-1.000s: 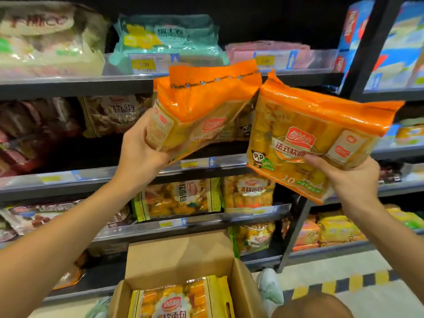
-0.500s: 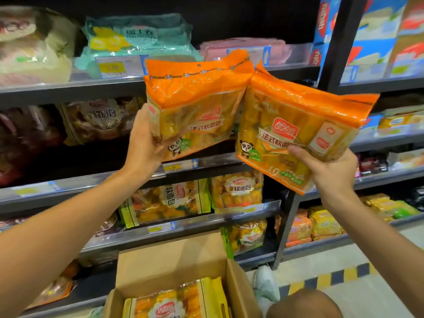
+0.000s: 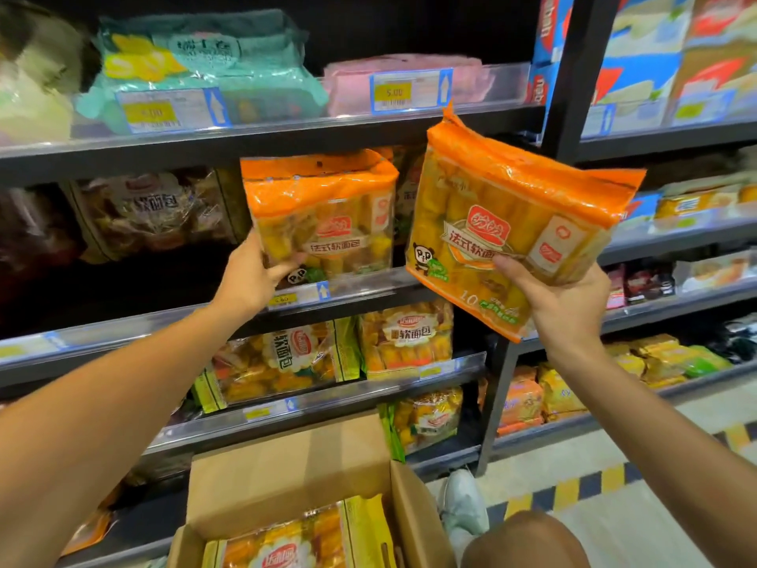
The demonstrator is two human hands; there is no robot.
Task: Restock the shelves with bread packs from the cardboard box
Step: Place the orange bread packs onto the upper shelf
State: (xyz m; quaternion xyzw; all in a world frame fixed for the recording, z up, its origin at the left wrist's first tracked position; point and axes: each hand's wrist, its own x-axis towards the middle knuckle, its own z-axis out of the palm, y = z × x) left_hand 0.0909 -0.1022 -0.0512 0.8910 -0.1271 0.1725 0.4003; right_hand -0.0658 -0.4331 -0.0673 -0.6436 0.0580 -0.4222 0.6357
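Head view: two bare arms reach up at a dark metal shelf unit, a pack in each hand.
Left hand (image 3: 250, 276): fingers curl round the lower left corner of the left bread pack (image 3: 323, 215), thumb across its front.
Left bread pack: glossy crinkled plastic, orange band on top, clear window showing rows of golden rolls; it stands upright with its bottom edge at the lip of the middle shelf (image 3: 123, 334), under the top shelf.
Right hand (image 3: 561, 301): grasps the right bread pack (image 3: 516, 231) from below, thumb pressed on the front film.
Right bread pack: same shiny orange wrapper, rectangular and puffy, tilted to the right, held in the air in front of the shelf upright, just beside the left one.
Cardboard box (image 3: 286, 473): plain brown, matte, flaps open, on the floor below the arms; yellow-edged packs (image 3: 299, 539) lie flat inside.
Lower shelf: similar clear-film packs (image 3: 405, 338) stand behind a transparent plastic strip with price tags.
Top shelf: soft teal pack (image 3: 205, 67) and a pink one (image 3: 409, 75).
Floor: pale, with a yellow and black striped line (image 3: 594, 485); a white shoe (image 3: 463, 502) beside the box.
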